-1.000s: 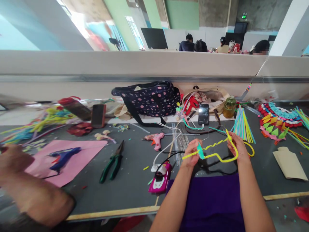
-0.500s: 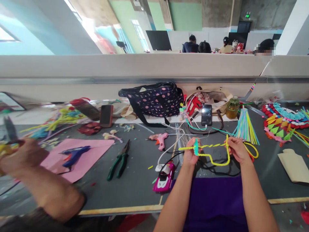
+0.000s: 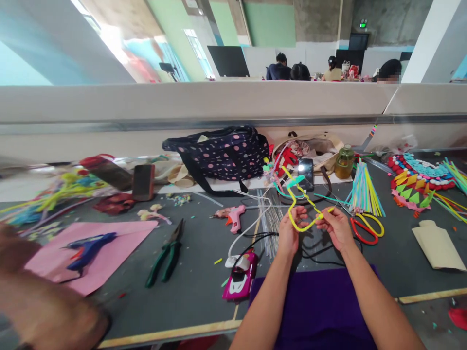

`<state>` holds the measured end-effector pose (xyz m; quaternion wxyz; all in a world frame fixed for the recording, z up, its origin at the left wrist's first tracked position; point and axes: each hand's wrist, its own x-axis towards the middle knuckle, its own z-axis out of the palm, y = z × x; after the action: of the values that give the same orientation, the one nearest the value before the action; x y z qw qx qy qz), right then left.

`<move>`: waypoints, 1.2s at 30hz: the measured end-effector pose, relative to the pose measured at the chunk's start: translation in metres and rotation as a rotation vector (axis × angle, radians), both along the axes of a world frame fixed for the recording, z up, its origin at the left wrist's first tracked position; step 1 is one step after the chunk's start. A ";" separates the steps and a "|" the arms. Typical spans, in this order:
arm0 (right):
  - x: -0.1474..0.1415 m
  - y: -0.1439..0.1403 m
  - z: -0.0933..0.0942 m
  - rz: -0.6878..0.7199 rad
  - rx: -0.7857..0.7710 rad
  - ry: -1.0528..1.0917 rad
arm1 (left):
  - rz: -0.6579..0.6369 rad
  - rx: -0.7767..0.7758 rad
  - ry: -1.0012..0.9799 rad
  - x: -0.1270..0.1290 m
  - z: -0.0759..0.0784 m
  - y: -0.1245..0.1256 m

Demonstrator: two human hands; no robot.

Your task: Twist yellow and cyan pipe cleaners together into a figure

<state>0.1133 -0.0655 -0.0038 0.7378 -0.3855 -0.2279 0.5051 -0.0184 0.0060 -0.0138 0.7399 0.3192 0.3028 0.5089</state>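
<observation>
The left hand [image 3: 291, 228] and the right hand [image 3: 336, 227] are raised a little above the grey table [image 3: 204, 262], close to each other, and both grasp the same yellow pipe cleaner [image 3: 297, 206], which is bent into an open loop. The fingers of each hand are closed to a pinch: the left pinches the loop on its left side, the right pinches the lower right end, where the wire seems to be twisted. A short teal piece [image 3: 295, 182] is wound on the upper part, which points away from the person. To do this bending well, I think the pinches should stay near the bend, so that the soft wire turns only at the wanted place, and the twist should be made with small turns of the fingertips while the other hand keeps the loop flat. Just to the right of the right hand lie scissors with red and yellow handles [image 3: 366, 230] and a bundle of coloured pipe cleaners [image 3: 365, 189]. To the left are a pink glue gun [image 3: 233, 216], thin metal wires [image 3: 272, 218], green pliers [image 3: 167, 253] and a blue glue gun [image 3: 89, 245] on a pink sheet [image 3: 120, 238]. A purple cloth [image 3: 321, 311] lies below the arms. At the far left a blurred arm of another person [image 3: 40, 301] is seen.
</observation>
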 end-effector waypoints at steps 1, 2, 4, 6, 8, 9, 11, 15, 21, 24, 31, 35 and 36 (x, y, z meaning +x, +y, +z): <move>-0.002 0.001 0.000 -0.041 0.017 0.013 | 0.070 0.020 0.042 0.001 -0.002 -0.001; -0.003 0.002 -0.001 -0.079 0.030 0.026 | 0.121 0.040 0.077 0.002 -0.003 -0.003; -0.002 0.003 -0.002 -0.136 0.047 0.052 | 0.112 0.068 0.139 0.004 -0.004 -0.005; -0.002 0.004 -0.003 -0.160 0.062 0.075 | -0.049 0.072 0.179 0.006 -0.004 -0.009; -0.004 0.005 -0.006 -0.155 0.071 0.079 | -0.235 0.073 0.172 0.011 -0.005 -0.014; -0.006 0.005 -0.007 -0.142 0.069 0.069 | -0.272 0.085 0.160 0.014 -0.006 -0.017; -0.010 0.006 -0.010 -0.126 0.055 0.007 | -0.256 0.142 0.148 0.019 -0.008 -0.021; -0.017 0.006 -0.014 -0.176 0.012 -0.245 | -0.153 0.209 0.131 0.020 -0.012 -0.022; -0.016 0.005 -0.017 -0.175 -0.008 -0.440 | -0.154 0.112 0.005 0.017 -0.010 -0.021; -0.016 0.004 -0.016 -0.166 -0.002 -0.454 | -0.166 0.069 -0.025 0.017 -0.009 -0.021; -0.017 0.005 -0.012 -0.093 -0.035 -0.497 | -0.117 0.020 -0.005 0.016 -0.006 -0.018; 0.007 0.006 -0.014 -0.297 -0.131 -0.510 | -0.046 0.007 0.026 0.012 -0.007 -0.012; 0.018 0.005 -0.015 -0.387 -0.152 -0.498 | -0.014 0.001 0.034 0.011 -0.008 -0.010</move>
<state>0.1317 -0.0607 -0.0184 0.7108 -0.5875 -0.2852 0.2612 -0.0077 -0.0037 -0.0217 0.7381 0.3302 0.3129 0.4983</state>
